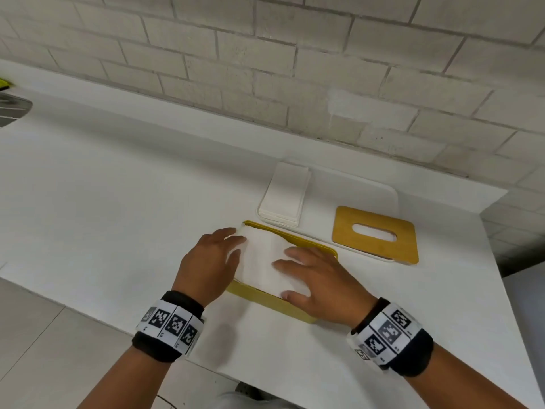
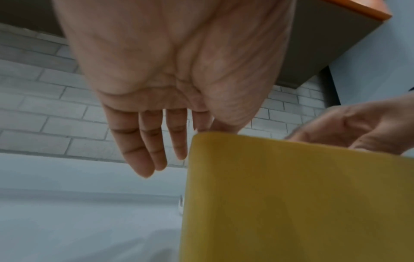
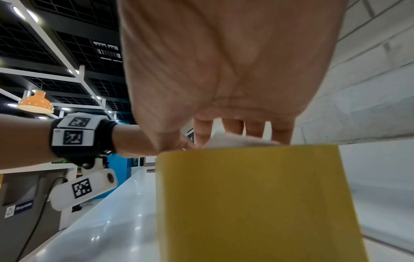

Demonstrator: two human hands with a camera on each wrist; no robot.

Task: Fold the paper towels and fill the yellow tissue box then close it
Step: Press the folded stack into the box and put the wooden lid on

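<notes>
The yellow tissue box (image 1: 267,299) stands open on the white counter (image 1: 118,187), near the front edge and a little right of centre. A folded paper towel (image 1: 262,261) lies across its mouth, filling most of the opening; only the far rim and the near wall of the box show yellow around it.

Both hands are on that towel. The left hand (image 1: 211,261) sits at the left end of the box, thumb and forefinger laid over the towel's left edge while the other fingers reach down outside the box wall, straight and loose, as the left wrist view (image 2: 143,141) shows. The right hand (image 1: 318,287) lies flat on the right half of the towel, fingers spread and pointing left, thumb along the near edge. Neither hand is clenched; both look relaxed and pressing rather than grasping, though the left thumb's contact is partly hidden by the box corner in the wrist view, so a light pinch there cannot be ruled out.

Just beyond the box, on the far side, 1 stack of folded paper towels (image 1: 284,196) rests on the left part of a white tray (image 1: 354,184). The wooden lid (image 1: 376,234), with 1 oval slot cut through it, lies flat on the tray's right near corner, well apart from the box. A light brick wall (image 1: 265,69) backs the counter. Each wrist wears a black band with printed markers (image 1: 169,323).
</notes>
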